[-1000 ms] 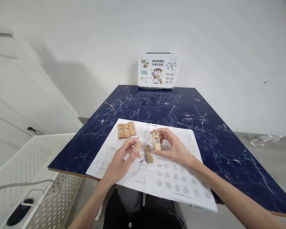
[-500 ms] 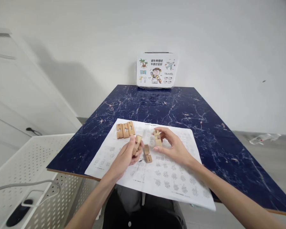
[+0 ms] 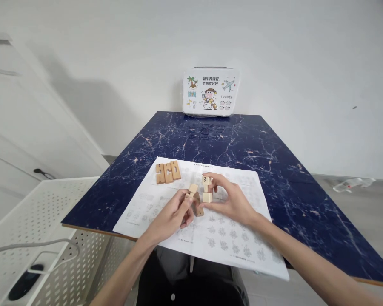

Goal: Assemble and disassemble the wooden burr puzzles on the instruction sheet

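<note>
Between the thumb and fingers of my left hand (image 3: pixel 175 212) is a pale notched wooden puzzle piece (image 3: pixel 193 188), partly covered by the fingers. My right hand (image 3: pixel 231 199) grips the ends of another notched wooden puzzle piece (image 3: pixel 207 196), marked 3, between thumb and fingers. A piece marked 1 (image 3: pixel 199 210) lies on the printed sheet (image 3: pixel 166 234) between my hands, its upper part behind the left-hand piece. Farther back on the left of the sheet, three notched wooden pieces (image 3: pixel 168 173) lie side by side, with numbers at their top ends.
The sheet, covered in small diagrams, lies on a dark blue marbled table (image 3: pixel 223 144). A white cartoon-printed case (image 3: pixel 210 92) stands at the far edge against the wall. To the left is a white perforated stand (image 3: pixel 60 212) with a cable and a black object.
The left-hand piece has turned and moved right, closer to the right-hand piece. My right hand has turned its piece and shifted it slightly left. The three pieces at the back stay put.
</note>
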The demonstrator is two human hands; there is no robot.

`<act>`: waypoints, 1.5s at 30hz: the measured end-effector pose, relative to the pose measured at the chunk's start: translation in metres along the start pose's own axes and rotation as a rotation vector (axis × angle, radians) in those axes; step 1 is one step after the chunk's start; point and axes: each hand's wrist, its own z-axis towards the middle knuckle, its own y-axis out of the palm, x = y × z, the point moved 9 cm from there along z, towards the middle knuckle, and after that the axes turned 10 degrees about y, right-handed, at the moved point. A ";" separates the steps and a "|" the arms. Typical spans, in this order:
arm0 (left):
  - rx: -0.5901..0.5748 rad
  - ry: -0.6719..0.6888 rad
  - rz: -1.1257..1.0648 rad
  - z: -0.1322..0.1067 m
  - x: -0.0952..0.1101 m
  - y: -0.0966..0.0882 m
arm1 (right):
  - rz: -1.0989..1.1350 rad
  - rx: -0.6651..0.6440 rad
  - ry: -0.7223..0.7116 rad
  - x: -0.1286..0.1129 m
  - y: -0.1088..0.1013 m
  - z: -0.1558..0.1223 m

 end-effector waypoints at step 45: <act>0.158 0.130 0.230 -0.002 -0.001 -0.011 | -1.122 -0.374 -0.352 -0.114 0.058 0.008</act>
